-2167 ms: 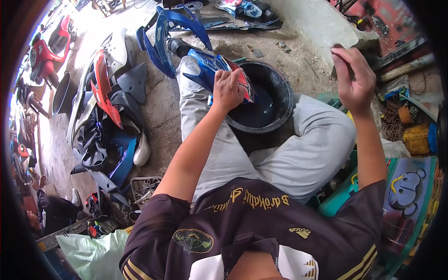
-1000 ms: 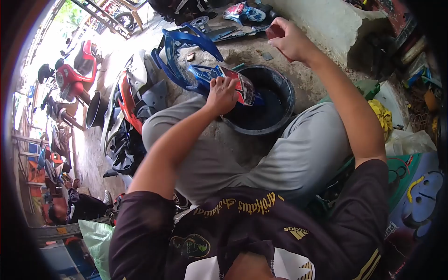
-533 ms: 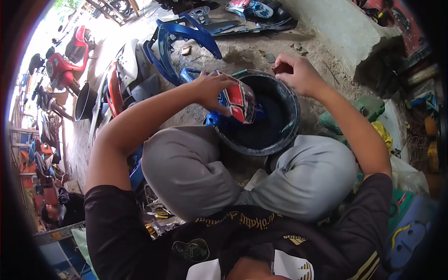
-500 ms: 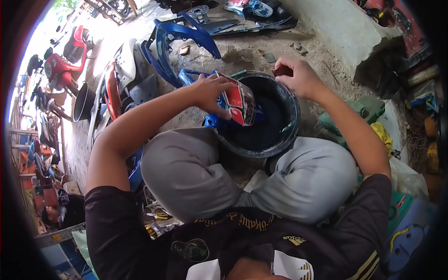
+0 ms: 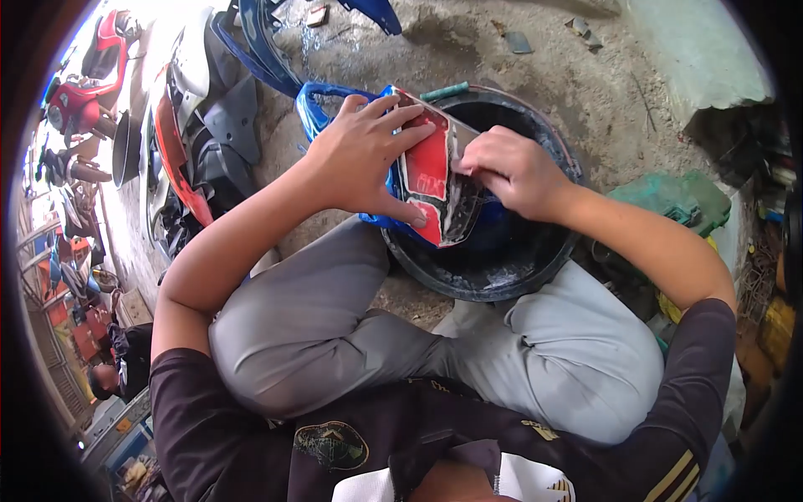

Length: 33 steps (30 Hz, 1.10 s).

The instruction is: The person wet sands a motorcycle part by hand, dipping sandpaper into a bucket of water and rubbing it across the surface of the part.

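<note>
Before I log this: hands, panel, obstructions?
Left hand spread on red-and-blue panel. Right hand curled at its dark edge. Black bucket beneath. No obstruction seen.

Forward of the left hand (image 5: pixel 368 159), the rough grey-brown floor (image 5: pixel 477 50) is gritty, with darker stained patches. A pale, chipped concrete ledge (image 5: pixel 694 50) stands ahead and to the right of the right hand (image 5: pixel 519 171). Far out to the left hand's left, strong light (image 5: pixel 132 230) bleaches the floor almost white.
</note>
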### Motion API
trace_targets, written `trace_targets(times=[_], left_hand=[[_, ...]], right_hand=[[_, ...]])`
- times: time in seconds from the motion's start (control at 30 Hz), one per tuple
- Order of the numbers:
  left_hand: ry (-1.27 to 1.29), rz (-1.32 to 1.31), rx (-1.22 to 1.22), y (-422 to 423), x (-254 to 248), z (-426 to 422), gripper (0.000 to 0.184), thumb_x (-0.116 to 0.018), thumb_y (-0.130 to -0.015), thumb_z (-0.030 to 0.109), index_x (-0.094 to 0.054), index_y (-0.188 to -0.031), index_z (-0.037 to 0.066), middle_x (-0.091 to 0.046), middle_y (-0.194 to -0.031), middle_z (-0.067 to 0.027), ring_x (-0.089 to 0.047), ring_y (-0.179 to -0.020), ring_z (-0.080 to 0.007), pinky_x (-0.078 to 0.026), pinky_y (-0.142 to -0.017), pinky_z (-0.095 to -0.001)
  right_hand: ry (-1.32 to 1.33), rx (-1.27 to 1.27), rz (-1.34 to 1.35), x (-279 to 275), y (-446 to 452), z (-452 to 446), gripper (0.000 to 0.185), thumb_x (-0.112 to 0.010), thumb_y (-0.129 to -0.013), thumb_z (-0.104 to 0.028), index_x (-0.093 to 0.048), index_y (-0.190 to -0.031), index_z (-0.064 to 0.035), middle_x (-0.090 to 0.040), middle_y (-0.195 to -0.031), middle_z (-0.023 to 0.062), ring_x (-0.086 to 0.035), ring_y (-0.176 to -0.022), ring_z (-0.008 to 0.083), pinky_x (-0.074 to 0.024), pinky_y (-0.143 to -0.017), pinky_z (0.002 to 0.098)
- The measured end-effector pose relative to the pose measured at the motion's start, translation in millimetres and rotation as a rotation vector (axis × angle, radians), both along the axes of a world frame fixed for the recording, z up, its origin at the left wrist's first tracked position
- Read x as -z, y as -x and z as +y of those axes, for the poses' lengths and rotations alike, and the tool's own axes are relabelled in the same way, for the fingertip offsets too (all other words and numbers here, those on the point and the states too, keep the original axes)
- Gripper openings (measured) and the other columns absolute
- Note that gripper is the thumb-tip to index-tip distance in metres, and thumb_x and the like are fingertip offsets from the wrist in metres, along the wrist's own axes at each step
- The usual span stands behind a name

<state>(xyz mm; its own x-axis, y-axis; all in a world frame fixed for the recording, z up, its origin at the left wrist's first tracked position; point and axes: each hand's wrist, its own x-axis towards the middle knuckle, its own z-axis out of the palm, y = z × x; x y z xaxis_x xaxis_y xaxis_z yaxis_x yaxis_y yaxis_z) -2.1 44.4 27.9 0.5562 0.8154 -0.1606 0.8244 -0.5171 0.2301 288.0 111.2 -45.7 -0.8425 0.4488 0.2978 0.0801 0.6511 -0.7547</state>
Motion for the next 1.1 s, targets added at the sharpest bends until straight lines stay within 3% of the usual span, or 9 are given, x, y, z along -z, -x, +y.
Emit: trace_targets(times=[0.1, 0.23, 0.47, 0.53, 0.7, 0.73, 0.83, 0.97, 1.1], left_hand=[[0.011, -0.118, 0.067, 14, 10, 10, 0.117, -0.092, -0.060, 0.073, -0.063, -0.154, 0.009, -0.058, -0.160, -0.0197, -0.051, -0.150, -0.0441, -0.040, -0.119, -0.0552], [0.083, -0.299, 0.146, 34, 23, 27, 0.115, -0.094, -0.056, 0.070, -0.067, -0.150, 0.010, -0.062, -0.157, -0.0191, -0.054, -0.148, -0.0466, -0.041, -0.119, -0.0584], [0.036, -0.247, 0.112, 20, 16, 12, 0.106, -0.093, -0.062, 0.068, -0.069, -0.148, 0.011, -0.063, -0.155, -0.0178, -0.054, -0.148, -0.0449, -0.044, -0.117, -0.0571], [0.028, -0.208, 0.072, 11, 11, 7, 0.103, -0.093, -0.063, 0.067, -0.069, -0.147, 0.011, -0.064, -0.154, -0.0169, -0.053, -0.149, -0.0443, -0.044, -0.117, -0.0559], [0.023, -0.168, 0.068, 10, 9, 8, 0.101, -0.093, -0.064, 0.066, -0.070, -0.146, 0.012, -0.063, -0.155, -0.0148, -0.054, -0.148, -0.0425, -0.044, -0.117, -0.0543], [0.016, -0.171, 0.072, 10, 9, 7, 0.100, -0.093, -0.065, 0.066, -0.070, -0.146, 0.012, -0.063, -0.155, -0.0145, -0.054, -0.147, -0.0422, -0.044, -0.117, -0.0541], [0.042, -0.178, 0.075, 10, 6, 9, 0.093, -0.091, -0.071, 0.063, -0.070, -0.146, 0.012, -0.063, -0.154, -0.0149, -0.055, -0.146, -0.0413, -0.044, -0.118, -0.0541], [0.089, -0.243, 0.072, 15, 12, 19, 0.078, -0.087, -0.082, 0.056, -0.070, -0.144, 0.011, -0.064, -0.152, -0.0154, -0.057, -0.143, -0.0401, -0.044, -0.119, -0.0537], [0.078, -0.116, -0.003, 11, 29, 40, 0.067, -0.080, -0.090, 0.053, -0.071, -0.142, 0.010, -0.067, -0.148, -0.0148, -0.059, -0.140, -0.0398, -0.043, -0.120, -0.0540]], right_hand=[[-0.106, -0.112, 0.077, -4, 3, -17, 0.027, -0.075, -0.086, 0.003, -0.073, -0.112, -0.0059, -0.074, -0.112, 0.0098, -0.071, -0.110, 0.0327, -0.0561, -0.095, 0.0473], [-0.063, 0.128, 0.081, 16, -3, -23, 0.031, -0.075, -0.082, 0.004, -0.075, -0.111, -0.0063, -0.075, -0.117, 0.0094, -0.073, -0.111, 0.0316, -0.0582, -0.097, 0.0463], [-0.198, -0.070, 0.174, 9, -4, -38, 0.036, -0.075, -0.080, 0.003, -0.077, -0.114, -0.0080, -0.076, -0.117, 0.0126, -0.073, -0.111, 0.0358, -0.0602, -0.098, 0.0449], [-0.128, 0.142, 0.087, 18, -1, -27, 0.033, -0.071, -0.080, 0.005, -0.078, -0.110, -0.0077, -0.077, -0.117, 0.0129, -0.073, -0.109, 0.0364, -0.0605, -0.099, 0.0470], [-0.103, -0.202, 0.272, -4, 5, -58, 0.042, -0.070, -0.078, 0.008, -0.074, -0.119, -0.0030, -0.077, -0.121, 0.0170, -0.075, -0.114, 0.0390, -0.0609, -0.100, 0.0479], [-0.130, -0.155, 0.243, 3, 3, -55, 0.043, -0.071, -0.078, 0.008, -0.074, -0.120, -0.0028, -0.077, -0.122, 0.0171, -0.075, -0.114, 0.0386, -0.0610, -0.100, 0.0478], [-0.221, -0.042, 0.113, 10, -4, -29, 0.039, -0.073, -0.083, 0.000, -0.075, -0.122, -0.0032, -0.076, -0.123, 0.0169, -0.075, -0.116, 0.0360, -0.0618, -0.099, 0.0469], [-0.364, -0.354, 0.253, -10, 3, -69, 0.028, -0.070, -0.089, -0.014, -0.079, -0.113, -0.0018, -0.077, -0.121, 0.0161, -0.075, -0.116, 0.0343, -0.0618, -0.101, 0.0454], [-0.393, -0.197, 0.168, -11, -6, -46, 0.031, -0.074, -0.084, -0.007, -0.079, -0.113, -0.0008, -0.079, -0.117, 0.0138, -0.076, -0.111, 0.0340, -0.0621, -0.095, 0.0450]])
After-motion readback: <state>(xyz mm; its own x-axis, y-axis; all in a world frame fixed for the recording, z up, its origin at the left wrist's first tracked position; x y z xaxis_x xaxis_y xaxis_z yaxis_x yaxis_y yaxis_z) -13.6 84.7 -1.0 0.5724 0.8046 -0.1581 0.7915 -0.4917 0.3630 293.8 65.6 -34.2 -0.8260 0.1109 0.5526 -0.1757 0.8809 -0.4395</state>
